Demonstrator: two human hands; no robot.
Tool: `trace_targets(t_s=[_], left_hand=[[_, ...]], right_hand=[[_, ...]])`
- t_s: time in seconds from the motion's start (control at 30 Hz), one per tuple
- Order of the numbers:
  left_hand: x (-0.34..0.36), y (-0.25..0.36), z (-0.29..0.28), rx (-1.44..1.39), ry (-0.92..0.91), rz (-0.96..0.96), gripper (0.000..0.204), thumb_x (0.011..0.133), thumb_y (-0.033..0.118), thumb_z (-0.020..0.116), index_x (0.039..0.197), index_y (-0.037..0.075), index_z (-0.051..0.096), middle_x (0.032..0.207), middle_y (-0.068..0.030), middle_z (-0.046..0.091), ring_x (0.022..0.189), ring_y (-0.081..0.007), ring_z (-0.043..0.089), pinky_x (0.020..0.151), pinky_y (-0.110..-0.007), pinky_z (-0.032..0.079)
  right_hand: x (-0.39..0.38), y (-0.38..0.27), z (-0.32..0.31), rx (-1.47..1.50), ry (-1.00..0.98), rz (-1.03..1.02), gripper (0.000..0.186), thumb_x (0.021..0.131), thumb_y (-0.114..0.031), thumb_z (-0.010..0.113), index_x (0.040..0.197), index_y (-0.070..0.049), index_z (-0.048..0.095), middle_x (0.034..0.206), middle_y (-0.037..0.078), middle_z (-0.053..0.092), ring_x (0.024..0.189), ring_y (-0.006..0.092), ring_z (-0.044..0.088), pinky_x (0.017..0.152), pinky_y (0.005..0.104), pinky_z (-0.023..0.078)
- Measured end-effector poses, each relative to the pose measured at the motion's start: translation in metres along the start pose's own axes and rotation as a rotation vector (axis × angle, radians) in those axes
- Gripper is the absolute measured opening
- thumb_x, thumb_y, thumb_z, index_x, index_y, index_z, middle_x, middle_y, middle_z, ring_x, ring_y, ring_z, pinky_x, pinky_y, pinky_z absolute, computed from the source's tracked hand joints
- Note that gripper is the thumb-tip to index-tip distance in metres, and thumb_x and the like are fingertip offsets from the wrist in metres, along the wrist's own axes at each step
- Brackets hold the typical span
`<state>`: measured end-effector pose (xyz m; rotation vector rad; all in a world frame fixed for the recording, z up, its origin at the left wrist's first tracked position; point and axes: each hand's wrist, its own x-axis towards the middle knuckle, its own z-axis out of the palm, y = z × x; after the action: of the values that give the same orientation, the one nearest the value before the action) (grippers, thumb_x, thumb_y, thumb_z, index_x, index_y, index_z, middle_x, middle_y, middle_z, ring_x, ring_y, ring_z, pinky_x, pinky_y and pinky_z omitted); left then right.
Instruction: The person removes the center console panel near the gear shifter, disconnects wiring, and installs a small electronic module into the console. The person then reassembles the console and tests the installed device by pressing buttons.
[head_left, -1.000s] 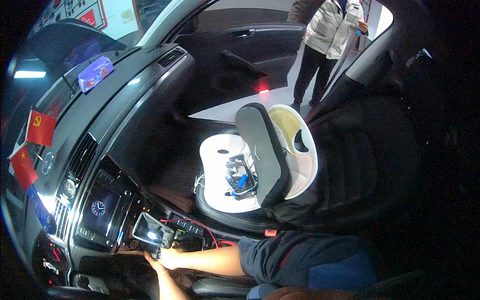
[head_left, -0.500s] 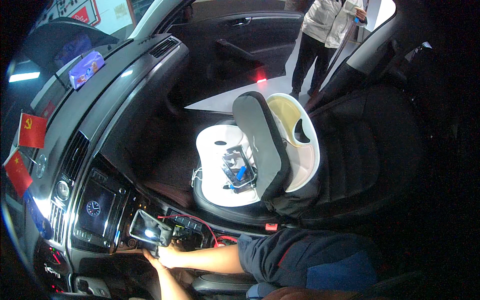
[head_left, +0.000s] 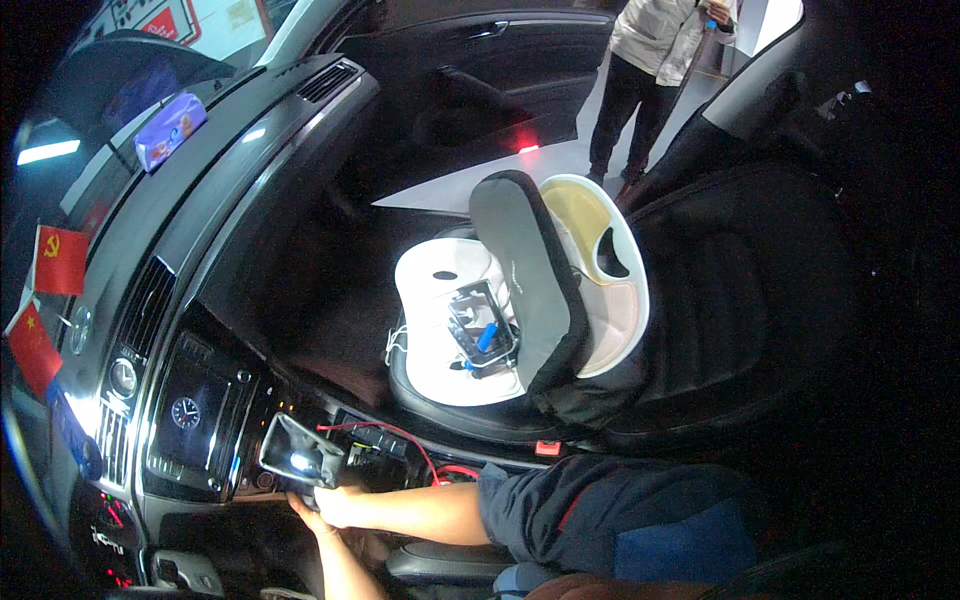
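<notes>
Both my hands are together at the centre console, beside the car's screen. They hold what looks like a gear lever boot [head_left: 312, 449]: black, creased material with a pale-rimmed rectangular frame and a bright glint inside. My right hand [head_left: 341, 507] grips its lower end, with the forearm coming in from the right. My left hand [head_left: 309, 512] is closed around it from below and to the left, partly hidden by the boot and the right hand. A thin red cord [head_left: 408, 442] runs over the console right behind the boot, towards a red ring-like thing [head_left: 460, 472].
On the passenger seat [head_left: 700, 290] lie white plastic pieces [head_left: 425, 340], a grey cushion-like pad [head_left: 535, 275] and a clear case [head_left: 482, 325] with a blue item. Two red flags [head_left: 60, 262] and a purple packet [head_left: 172, 130] stand on the dashboard. A person [head_left: 650, 60] stands outside the open door.
The view has shifted slightly. My hands have closed up a little around the lower end of the boot, which stays in nearly the same place. The person outside has moved slightly.
</notes>
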<state>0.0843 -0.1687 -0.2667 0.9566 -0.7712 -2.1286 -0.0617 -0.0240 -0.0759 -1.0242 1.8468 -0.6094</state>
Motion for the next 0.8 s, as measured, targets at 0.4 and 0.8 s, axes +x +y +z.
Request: trace_targets(t_s=[0.4,0.8], left_hand=[[-0.04,-0.014,0.059,-0.115,0.235,-0.015,0.068,0.098,0.057,0.064,0.135,0.0,0.063,0.128,-0.0134,0.07,0.112,-0.0273,0.068,0.103,-0.043,0.053],[-0.05,-0.006,0.068,-0.02,0.085,-0.028,0.071,0.096,0.069,0.055,0.127,0.007,0.07,0.117,-0.0122,0.075,0.101,-0.0308,0.071,0.096,-0.046,0.053]], right_hand=[[-0.033,-0.018,-0.033,-0.133,0.111,-0.109,0.067,0.084,-0.044,0.07,0.136,-0.002,0.059,0.129,0.026,0.066,0.119,0.0397,0.066,0.101,0.0476,0.054],[-0.038,-0.028,-0.041,-0.136,0.08,0.035,0.091,0.083,-0.037,0.076,0.155,0.002,0.036,0.148,0.028,0.053,0.129,0.0386,0.061,0.109,0.0456,0.05]])
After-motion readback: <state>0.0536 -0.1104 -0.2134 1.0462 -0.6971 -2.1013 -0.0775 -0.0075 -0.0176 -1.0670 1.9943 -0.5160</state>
